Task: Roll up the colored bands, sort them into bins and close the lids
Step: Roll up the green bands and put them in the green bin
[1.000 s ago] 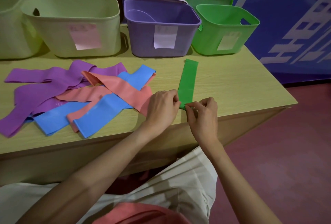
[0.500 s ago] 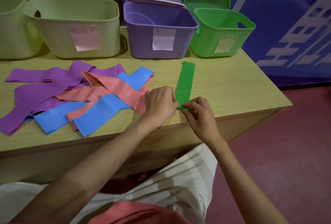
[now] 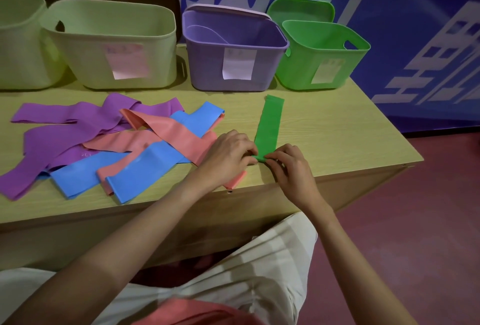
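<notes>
At the table's near edge, left hand point(image 3: 228, 154) and right hand point(image 3: 291, 166) pinch the flat green elastic band point(image 3: 268, 127), its first turn started. The open green plastic bin point(image 3: 322, 54) holds nothing visible; purple, pink and blue bands point(image 3: 109, 142) lie unrolled.

Four bins stand in a row behind the green band point(image 3: 270, 122): two pale green bins point(image 3: 111, 46) point(image 3: 18, 41) far to its left, one purple bin point(image 3: 233, 49) just left, one green bin point(image 3: 322, 54) to its right. Left of the green band lies a heap of purple bands point(image 3: 65, 127), pink bands point(image 3: 166, 129) and blue bands point(image 3: 145, 166), too overlapped to count. Two hands, left hand point(image 3: 228, 155) and right hand point(image 3: 293, 168), meet at its near end.
</notes>
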The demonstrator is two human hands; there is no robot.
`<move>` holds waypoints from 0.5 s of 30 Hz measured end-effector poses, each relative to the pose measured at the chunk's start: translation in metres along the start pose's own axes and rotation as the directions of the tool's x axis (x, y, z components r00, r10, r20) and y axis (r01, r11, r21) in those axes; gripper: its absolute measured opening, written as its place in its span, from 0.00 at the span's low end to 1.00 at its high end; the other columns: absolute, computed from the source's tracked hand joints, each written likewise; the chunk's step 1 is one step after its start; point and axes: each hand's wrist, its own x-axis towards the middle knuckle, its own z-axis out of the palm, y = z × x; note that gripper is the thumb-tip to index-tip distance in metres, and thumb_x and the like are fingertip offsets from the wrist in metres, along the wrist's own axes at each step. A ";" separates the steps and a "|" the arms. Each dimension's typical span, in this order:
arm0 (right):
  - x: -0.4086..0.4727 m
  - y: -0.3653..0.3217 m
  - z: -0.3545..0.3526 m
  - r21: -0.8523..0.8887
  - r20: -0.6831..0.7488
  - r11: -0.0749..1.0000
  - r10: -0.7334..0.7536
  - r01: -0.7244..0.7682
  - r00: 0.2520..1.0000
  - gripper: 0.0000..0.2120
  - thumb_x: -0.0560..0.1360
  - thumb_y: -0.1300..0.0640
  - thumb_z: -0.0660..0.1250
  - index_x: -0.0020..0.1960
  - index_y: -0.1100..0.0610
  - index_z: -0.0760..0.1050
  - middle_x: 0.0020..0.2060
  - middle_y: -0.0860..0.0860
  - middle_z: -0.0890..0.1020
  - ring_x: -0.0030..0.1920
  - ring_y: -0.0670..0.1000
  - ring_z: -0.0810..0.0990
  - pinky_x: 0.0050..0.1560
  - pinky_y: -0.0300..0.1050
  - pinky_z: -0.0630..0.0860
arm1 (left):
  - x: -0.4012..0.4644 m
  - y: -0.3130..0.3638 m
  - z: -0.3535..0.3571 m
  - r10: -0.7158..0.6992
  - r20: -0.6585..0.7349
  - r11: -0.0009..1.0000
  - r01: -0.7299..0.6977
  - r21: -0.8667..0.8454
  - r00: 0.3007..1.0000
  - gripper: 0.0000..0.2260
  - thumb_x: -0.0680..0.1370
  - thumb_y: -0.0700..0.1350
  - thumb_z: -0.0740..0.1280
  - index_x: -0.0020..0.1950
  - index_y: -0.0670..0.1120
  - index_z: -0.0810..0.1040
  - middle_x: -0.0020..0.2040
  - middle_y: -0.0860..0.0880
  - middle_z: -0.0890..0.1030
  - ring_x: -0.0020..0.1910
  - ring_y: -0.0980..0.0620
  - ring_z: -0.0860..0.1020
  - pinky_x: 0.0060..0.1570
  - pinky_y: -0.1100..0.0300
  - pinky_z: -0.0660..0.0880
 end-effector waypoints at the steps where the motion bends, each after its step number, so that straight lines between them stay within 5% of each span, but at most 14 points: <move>1: -0.001 0.001 0.000 0.006 0.009 1.000 -0.002 0.002 1.000 0.08 0.78 0.60 0.66 0.51 0.62 0.81 0.42 0.53 0.76 0.46 0.52 0.74 0.41 0.48 0.73 | 0.000 0.000 0.000 0.004 -0.002 1.000 -0.004 0.002 1.000 0.08 0.77 0.46 0.69 0.52 0.45 0.83 0.49 0.49 0.82 0.52 0.50 0.74 0.55 0.53 0.71; 8: -0.007 -0.001 0.004 -0.003 -0.069 1.000 -0.001 0.001 0.998 0.07 0.76 0.61 0.67 0.50 0.62 0.81 0.43 0.55 0.75 0.46 0.51 0.72 0.44 0.41 0.70 | -0.004 0.002 0.002 0.064 -0.048 0.997 -0.062 0.034 0.997 0.07 0.78 0.43 0.67 0.52 0.44 0.84 0.49 0.48 0.79 0.51 0.52 0.73 0.54 0.56 0.71; 15: -0.006 -0.006 0.007 0.061 -0.107 0.996 0.075 -0.068 0.991 0.04 0.77 0.61 0.67 0.50 0.61 0.76 0.41 0.52 0.76 0.42 0.52 0.74 0.39 0.49 0.73 | -0.002 0.000 0.006 0.061 -0.043 0.998 -0.060 0.023 0.997 0.09 0.80 0.44 0.63 0.56 0.43 0.80 0.51 0.48 0.79 0.53 0.52 0.73 0.53 0.60 0.70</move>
